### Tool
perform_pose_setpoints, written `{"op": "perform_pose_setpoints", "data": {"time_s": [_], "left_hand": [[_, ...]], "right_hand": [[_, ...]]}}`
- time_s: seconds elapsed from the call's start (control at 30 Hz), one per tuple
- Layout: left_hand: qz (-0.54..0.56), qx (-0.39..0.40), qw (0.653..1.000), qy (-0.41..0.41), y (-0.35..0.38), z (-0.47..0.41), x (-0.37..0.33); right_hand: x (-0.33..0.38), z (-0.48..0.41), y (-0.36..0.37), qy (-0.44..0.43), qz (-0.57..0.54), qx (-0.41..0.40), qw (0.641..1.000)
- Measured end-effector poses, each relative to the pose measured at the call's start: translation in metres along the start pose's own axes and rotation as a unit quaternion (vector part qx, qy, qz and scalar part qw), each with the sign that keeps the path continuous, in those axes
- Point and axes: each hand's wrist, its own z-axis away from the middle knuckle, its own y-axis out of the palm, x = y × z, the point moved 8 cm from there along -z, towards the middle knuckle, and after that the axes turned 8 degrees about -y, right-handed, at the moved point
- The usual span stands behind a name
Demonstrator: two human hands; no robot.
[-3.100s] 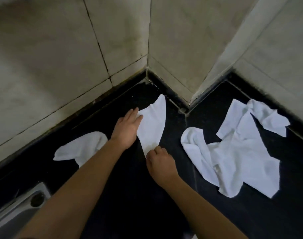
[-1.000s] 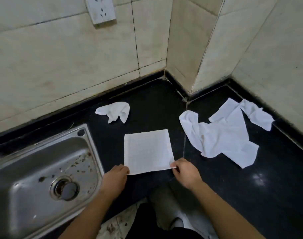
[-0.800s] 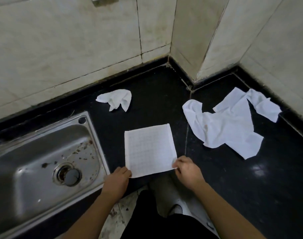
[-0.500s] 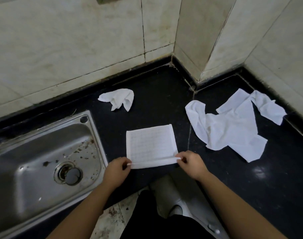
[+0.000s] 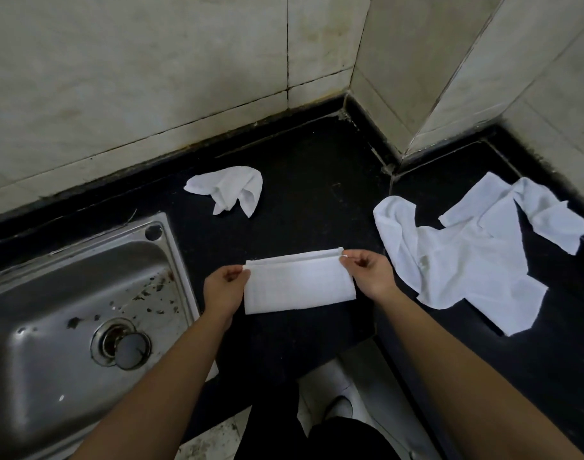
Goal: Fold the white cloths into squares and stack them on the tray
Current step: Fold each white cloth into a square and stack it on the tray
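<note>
Left hand [image 5: 225,287]: thumb and fingers [image 5: 236,273] curled in, pinching the top left corner of the folded cloth [image 5: 298,283]; the rest of the hand lies along the cloth's 9 o'clock edge

Right hand [image 5: 367,275]: same grip on the other end, fingertips [image 5: 349,258] pinched on the top right corner, where two layers show as a doubled edge; remaining fingers loosely curled. Both forearms come in from 6 o'clock

Cloth: white, a wide rectangle, long edges running left-right. The loose edges meet along the far side and the near side looks like the fold. Can't tell if the far edge is flat on the surface or slightly lifted. It sits on the black counter [image 5: 300,180], mid-view, near the front edge

Around it, clock positions taken from the folded cloth:
- 11 o'clock: small crumpled cloth [image 5: 230,190], well apart, near the wall
- 3 o'clock: loose heap of cloths [image 5: 466,260], unfolded and overlapping, near the right hand, not touching
- 8 o'clock: steel sink [image 5: 166,260], rim just beside the left hand, brown specks in the basin, round drain [image 5: 122,346] with a plug in it
- 12 o'clock: tiled wall [image 5: 151,78], with a corner jutting out at 1 o'clock
- 6 o'clock, below the counter edge: dark trousers and a light shoe [image 5: 340,406]
</note>
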Motion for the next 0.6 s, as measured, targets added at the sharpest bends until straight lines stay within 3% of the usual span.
{"op": "perform_pose_setpoints", "data": {"time_s": [0.6], "left_hand": [[-0.145, -0.067, 0.986, 0.045, 0.009, -0.025, -0.004]], "right_hand": [[0.01, -0.025, 0.015, -0.01, 0.16, -0.03, 0.987]]}}
